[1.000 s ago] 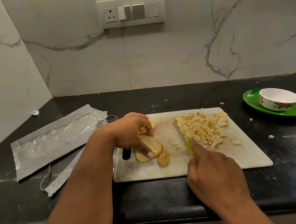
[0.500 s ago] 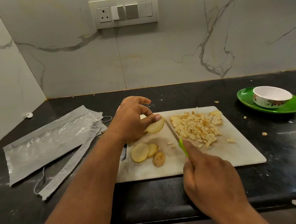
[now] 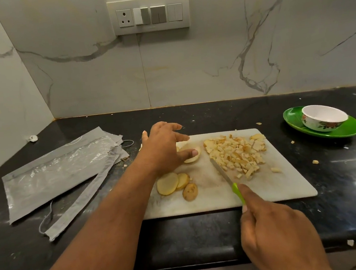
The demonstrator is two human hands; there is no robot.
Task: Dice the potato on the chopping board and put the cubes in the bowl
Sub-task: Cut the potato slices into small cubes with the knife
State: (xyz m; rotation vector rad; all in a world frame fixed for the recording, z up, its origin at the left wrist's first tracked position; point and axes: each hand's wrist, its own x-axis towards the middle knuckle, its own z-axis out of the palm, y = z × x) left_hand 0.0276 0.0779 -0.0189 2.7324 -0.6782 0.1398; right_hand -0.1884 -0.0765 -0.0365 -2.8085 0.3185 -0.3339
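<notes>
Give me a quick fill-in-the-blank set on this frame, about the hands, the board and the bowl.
1. The right hand holds a knife whose handle is ____ in colour.
2. The bowl stands on a green ____.
3. The pile of potato cubes lies on the ____, not in the bowl.
4. The left hand holds a potato ____ over the board's far left part.

Missing words: green; plate; chopping board; slice

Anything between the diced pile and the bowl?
Nothing visible. The cubes lie on the board's right half; the bowl sits on a green plate further right. Between them is only bare counter with a few stray bits. Both hands and the knife are left of the pile.
</notes>
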